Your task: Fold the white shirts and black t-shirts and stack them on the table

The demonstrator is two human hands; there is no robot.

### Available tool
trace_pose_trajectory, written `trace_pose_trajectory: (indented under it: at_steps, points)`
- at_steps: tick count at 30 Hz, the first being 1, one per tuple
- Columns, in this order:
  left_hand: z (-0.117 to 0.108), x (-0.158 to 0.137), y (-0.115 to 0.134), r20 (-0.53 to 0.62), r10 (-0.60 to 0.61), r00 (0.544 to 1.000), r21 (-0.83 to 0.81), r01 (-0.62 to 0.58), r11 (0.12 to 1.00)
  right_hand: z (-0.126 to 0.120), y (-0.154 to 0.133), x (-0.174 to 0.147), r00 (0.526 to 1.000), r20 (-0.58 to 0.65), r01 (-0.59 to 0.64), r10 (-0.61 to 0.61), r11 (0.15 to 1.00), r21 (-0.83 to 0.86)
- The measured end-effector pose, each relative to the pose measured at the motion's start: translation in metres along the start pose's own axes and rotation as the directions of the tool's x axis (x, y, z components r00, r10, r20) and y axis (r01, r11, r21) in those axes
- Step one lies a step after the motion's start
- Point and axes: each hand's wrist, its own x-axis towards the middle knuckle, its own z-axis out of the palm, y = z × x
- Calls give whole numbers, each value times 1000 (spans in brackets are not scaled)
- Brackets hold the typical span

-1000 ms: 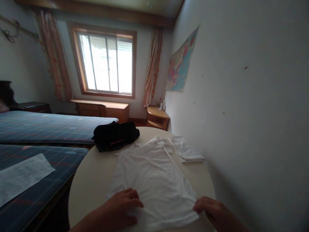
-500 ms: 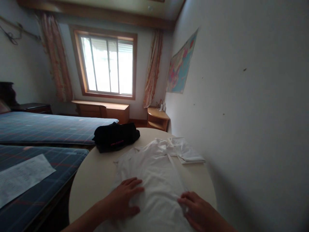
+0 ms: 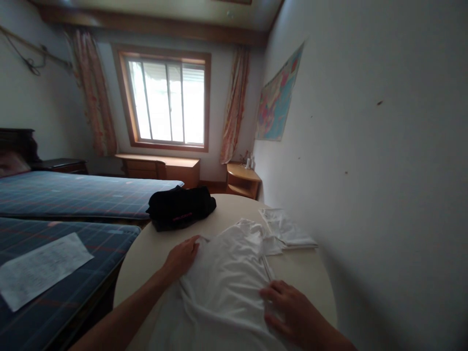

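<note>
A white shirt [image 3: 226, 282] lies spread and wrinkled on a round cream table [image 3: 135, 287], its collar end pointing away from me. My left hand [image 3: 183, 258] is at the shirt's upper left edge, by the sleeve, with its fingers closed on the cloth. On the right edge of the shirt rests my right hand [image 3: 288, 309], thumb and fingers apart, fingertips touching the fabric. Beyond the collar on the right, a folded white garment [image 3: 292, 231] lies flat; the shirt's right sleeve reaches close to it.
A black folded cloth item or bag [image 3: 181, 207] with pink lettering sits at the table's far left. Two plaid mattresses [image 3: 91, 192] are on the left, with a paper sheet [image 3: 44, 268] on the nearer one. A white wall [image 3: 395, 195] runs close along the right.
My left hand has moved up and outward from the middle of the shirt to its upper left edge and closed on cloth there. My right hand stays near the right edge; the view has shifted slightly.
</note>
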Motion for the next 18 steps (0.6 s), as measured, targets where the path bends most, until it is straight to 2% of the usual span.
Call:
trace_pose_trajectory:
  at_steps: [4,8,11,15,18]
  points:
    - [-12,15,-3,75,-47,996,103,40,994,-2,-4,15,999,17,-48,48,999,-11]
    - [-5,27,1,89,-32,995,126,20,992,7,9,48,987,-163,-12,7,1000,-26]
    - [3,34,2,83,-73,994,115,63,991,19,28,71,963,-251,-114,97,992,-55]
    - [-9,46,-14,-29,-185,982,77,186,979,36,49,79,958,-204,-217,199,974,-69]
    - [-33,54,-38,-143,-316,938,26,322,946,40,55,70,950,-218,-252,225,962,-104]
